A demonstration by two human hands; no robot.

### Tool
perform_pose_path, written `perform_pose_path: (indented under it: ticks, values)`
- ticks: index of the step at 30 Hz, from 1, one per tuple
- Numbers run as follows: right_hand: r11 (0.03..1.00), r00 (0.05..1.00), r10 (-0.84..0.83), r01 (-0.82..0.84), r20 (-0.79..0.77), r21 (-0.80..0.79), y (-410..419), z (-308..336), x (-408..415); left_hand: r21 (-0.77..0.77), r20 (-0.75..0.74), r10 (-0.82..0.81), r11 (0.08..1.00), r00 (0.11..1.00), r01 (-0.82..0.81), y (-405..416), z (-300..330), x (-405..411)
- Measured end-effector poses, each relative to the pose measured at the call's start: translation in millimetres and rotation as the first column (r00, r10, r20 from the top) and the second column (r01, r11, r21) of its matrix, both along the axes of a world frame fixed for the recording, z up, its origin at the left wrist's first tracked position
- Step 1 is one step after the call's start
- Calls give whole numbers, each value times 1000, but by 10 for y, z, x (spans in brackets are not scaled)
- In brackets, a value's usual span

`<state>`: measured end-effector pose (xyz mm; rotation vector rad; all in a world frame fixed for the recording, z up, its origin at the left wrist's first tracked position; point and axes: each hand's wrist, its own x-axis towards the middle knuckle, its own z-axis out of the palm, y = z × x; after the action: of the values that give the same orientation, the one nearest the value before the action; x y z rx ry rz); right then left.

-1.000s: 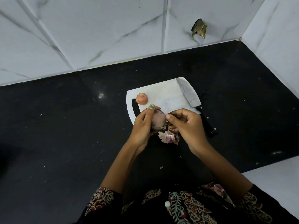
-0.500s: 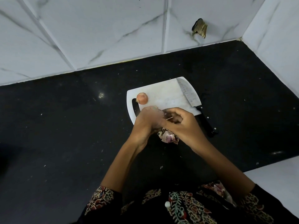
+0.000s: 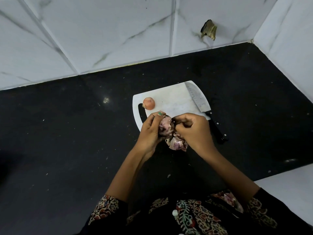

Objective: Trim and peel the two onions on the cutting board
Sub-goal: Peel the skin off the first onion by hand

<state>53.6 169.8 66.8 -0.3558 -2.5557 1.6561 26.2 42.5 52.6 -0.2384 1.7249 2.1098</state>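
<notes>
— Where are the onions?
— My left hand (image 3: 149, 131) grips one onion (image 3: 165, 127) over the near edge of the cutting board (image 3: 174, 100); my right hand (image 3: 194, 131) pinches its skin. The second onion (image 3: 149, 103) sits on the board's far-left corner.
— The knife?
— The knife (image 3: 197, 99) lies along the board's right edge.

White cutting board (image 3: 176, 100): orange-tan onion (image 3: 149, 103) on it; pink-purple onion (image 3: 165, 127) at near edge; black countertop (image 3: 67, 133) beneath.
</notes>
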Motion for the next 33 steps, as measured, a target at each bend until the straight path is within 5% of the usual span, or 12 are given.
perform_pose_path:
  ticks: [11, 16, 20, 24, 29, 33]
  values:
    - [996, 999, 43, -40, 32, -86, -42, -5, 74, 19, -13, 40, 999, 999, -40, -2, -23, -6]
    - [953, 986, -120, 147, 116, -265, 66, -99, 23, 71, 71, 25, 997, 997, -30, -44, 13, -14]
    - [971, 962, -211, 226, 173, -73, 217, -322, 0, 141, 150, 29, 989, 988, -51, -74, 40, -36]
    - [998, 970, -54, 48, 237, 30, 235, -317, 3, 147, 161, 20, 988, 987, -44, -47, 35, -26]
    - [964, 986, 98, -60, 135, -258, 71, 15, 18, 75, 99, 8, 997, 995, -15, -20, 20, -23]
    - [987, 992, 116, -109, 53, -120, 5, 76, 9, 49, 36, -23, 999, 999, 22, -9, 18, -10]
